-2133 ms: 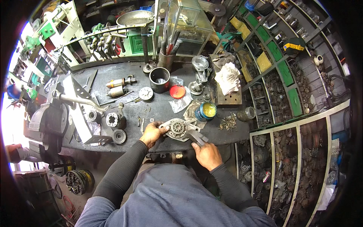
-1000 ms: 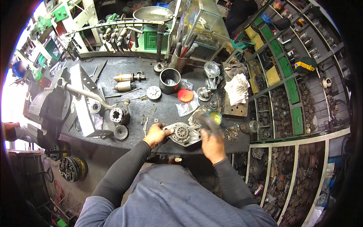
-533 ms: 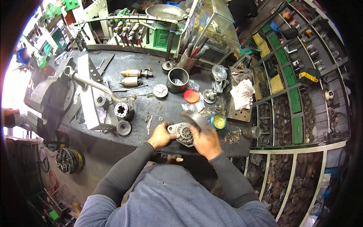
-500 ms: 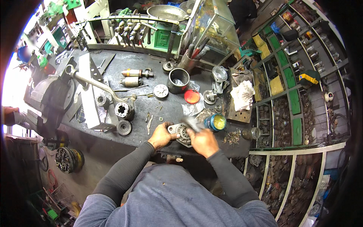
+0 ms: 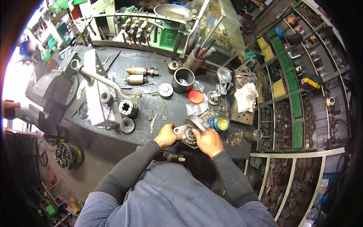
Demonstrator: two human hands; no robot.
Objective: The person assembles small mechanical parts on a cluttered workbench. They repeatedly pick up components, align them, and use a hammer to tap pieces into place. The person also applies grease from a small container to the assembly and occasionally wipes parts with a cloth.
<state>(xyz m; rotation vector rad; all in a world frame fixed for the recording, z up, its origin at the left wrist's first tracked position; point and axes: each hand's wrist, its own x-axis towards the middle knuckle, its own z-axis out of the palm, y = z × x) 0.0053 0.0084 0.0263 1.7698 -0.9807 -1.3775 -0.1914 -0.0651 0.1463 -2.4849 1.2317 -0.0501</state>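
Along the near edge of the desk (image 5: 141, 125), I have the left hand (image 5: 166, 136), its grip clasping the pale metal housing (image 5: 185, 130), seemingly to steady it; whether the housing rests there, I cannot tell. Over its right side, the right hand (image 5: 210, 142) has its grip wrapped round the dark hammer-like tool (image 5: 196, 123), probably for control. Just beyond stands the lidless blue tin (image 5: 219, 123), perhaps for easy reach.

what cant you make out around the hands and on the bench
All in the head view:
Metal housing: right side hidden by the right hand and dark tool.
Dark tool: outline blurred, grip end covered by that hand.
Left hand: some fingertips hidden by the housing.
Metal bits beside the glass jar: too small to count.
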